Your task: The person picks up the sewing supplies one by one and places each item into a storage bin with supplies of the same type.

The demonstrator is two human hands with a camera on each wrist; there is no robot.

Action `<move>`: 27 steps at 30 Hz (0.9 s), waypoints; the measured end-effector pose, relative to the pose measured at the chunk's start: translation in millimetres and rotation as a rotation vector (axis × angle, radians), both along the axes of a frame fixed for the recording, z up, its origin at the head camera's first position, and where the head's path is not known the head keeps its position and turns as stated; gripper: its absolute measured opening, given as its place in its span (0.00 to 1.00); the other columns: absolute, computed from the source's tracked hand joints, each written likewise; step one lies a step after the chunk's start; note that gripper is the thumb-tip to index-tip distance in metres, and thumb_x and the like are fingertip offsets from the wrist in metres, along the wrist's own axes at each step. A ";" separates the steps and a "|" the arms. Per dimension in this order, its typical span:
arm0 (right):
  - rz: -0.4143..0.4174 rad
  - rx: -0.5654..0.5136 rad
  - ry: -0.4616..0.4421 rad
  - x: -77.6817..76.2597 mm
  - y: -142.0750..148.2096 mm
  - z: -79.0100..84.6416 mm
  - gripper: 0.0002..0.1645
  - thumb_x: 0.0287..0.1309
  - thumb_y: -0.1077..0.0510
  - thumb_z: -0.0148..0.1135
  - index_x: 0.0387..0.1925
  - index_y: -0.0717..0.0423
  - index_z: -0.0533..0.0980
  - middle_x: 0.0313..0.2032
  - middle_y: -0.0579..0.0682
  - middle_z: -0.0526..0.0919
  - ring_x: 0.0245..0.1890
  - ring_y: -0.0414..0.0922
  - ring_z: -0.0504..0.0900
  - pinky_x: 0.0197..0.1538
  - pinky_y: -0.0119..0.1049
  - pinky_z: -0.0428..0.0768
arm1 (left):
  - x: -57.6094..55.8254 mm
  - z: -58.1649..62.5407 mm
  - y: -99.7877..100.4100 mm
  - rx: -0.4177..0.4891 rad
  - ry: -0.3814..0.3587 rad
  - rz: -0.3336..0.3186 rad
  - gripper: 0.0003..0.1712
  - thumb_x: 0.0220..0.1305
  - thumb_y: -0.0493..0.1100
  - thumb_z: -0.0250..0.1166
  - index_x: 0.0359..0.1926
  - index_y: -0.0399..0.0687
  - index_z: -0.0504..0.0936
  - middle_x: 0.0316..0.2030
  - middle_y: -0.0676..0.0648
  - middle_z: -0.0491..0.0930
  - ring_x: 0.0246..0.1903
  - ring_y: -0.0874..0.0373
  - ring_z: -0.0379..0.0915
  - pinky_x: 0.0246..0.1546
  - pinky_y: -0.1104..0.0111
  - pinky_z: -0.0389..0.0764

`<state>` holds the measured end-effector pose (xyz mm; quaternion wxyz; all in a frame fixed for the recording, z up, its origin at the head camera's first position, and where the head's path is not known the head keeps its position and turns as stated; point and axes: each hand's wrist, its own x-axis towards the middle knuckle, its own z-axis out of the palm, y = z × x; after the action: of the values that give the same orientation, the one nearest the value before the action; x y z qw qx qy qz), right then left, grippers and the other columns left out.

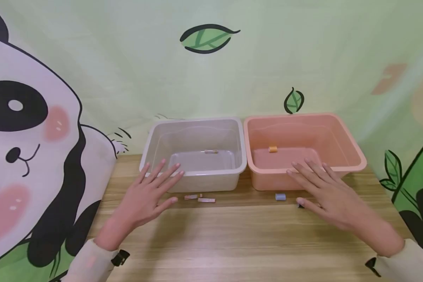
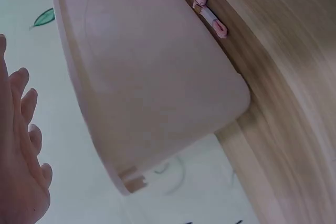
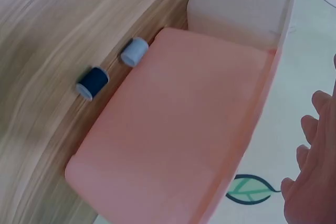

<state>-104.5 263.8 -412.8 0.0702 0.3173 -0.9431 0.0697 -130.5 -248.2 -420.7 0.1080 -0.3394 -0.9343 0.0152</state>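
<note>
My left hand (image 1: 146,197) is held open, fingers spread, over the front left corner of a light grey plastic bin (image 1: 197,182). Two small pink bundles, a skein (image 1: 206,200) and another skein (image 2: 212,22), each folded with a white band, lie on the table before that bin. Inside it is one more small skein (image 1: 211,151). Palm down, my right hand (image 1: 338,199) hovers with straight fingers at the front of a pink bin (image 1: 275,181). Near its thumb are a light blue thread spool (image 1: 280,197) and a dark blue thread spool (image 3: 93,83). An orange thread spool (image 1: 273,149) lies inside the pink bin.
The bins stand side by side at the back of a wooden table (image 1: 211,239). Behind them hangs a green cloth (image 1: 127,70) printed with a panda and leaves. Each wrist wears a black strap over a pale sleeve (image 1: 91,262).
</note>
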 end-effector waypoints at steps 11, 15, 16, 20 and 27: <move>0.081 0.003 0.006 3.6 -17.9 -12.1 0.42 0.73 0.40 0.55 0.80 0.43 0.52 0.79 0.50 0.52 0.81 0.49 0.40 0.79 0.42 0.33 | 2.7 -10.6 -31.6 0.134 -0.092 0.108 0.36 0.75 0.61 0.53 0.79 0.66 0.56 0.80 0.54 0.49 0.79 0.42 0.41 0.77 0.47 0.34; 0.123 -0.005 0.025 4.0 -26.6 -17.2 0.42 0.73 0.41 0.55 0.80 0.45 0.53 0.79 0.52 0.54 0.79 0.54 0.47 0.79 0.42 0.35 | 4.9 -9.9 -45.6 0.204 -0.126 0.137 0.35 0.75 0.57 0.55 0.79 0.65 0.58 0.80 0.52 0.50 0.79 0.42 0.39 0.76 0.45 0.35; 0.133 -0.008 0.026 3.8 -29.3 -18.6 0.42 0.72 0.41 0.55 0.80 0.45 0.53 0.79 0.52 0.54 0.79 0.55 0.49 0.79 0.42 0.36 | 5.5 -9.8 -49.1 0.217 -0.135 0.145 0.34 0.76 0.57 0.55 0.79 0.65 0.58 0.80 0.52 0.50 0.79 0.43 0.37 0.76 0.45 0.35; 0.152 -0.021 0.016 2.9 -39.7 -25.9 0.42 0.72 0.41 0.56 0.80 0.43 0.54 0.79 0.49 0.54 0.78 0.56 0.53 0.79 0.44 0.38 | 8.1 -11.5 -61.8 0.272 -0.153 0.176 0.33 0.78 0.56 0.53 0.79 0.66 0.58 0.80 0.51 0.49 0.80 0.46 0.34 0.76 0.45 0.33; 0.147 -0.030 -0.046 1.9 -55.3 -39.0 0.38 0.74 0.40 0.52 0.79 0.38 0.55 0.78 0.47 0.57 0.78 0.55 0.53 0.79 0.47 0.42 | 8.2 -20.2 -76.6 0.486 -0.207 0.233 0.30 0.79 0.50 0.52 0.78 0.61 0.61 0.80 0.46 0.50 0.79 0.41 0.36 0.75 0.40 0.36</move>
<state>-102.6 208.5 -451.8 0.0482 0.3829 -0.9175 0.0962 -122.3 -324.8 -440.8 0.0877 -0.1937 -0.9494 -0.2313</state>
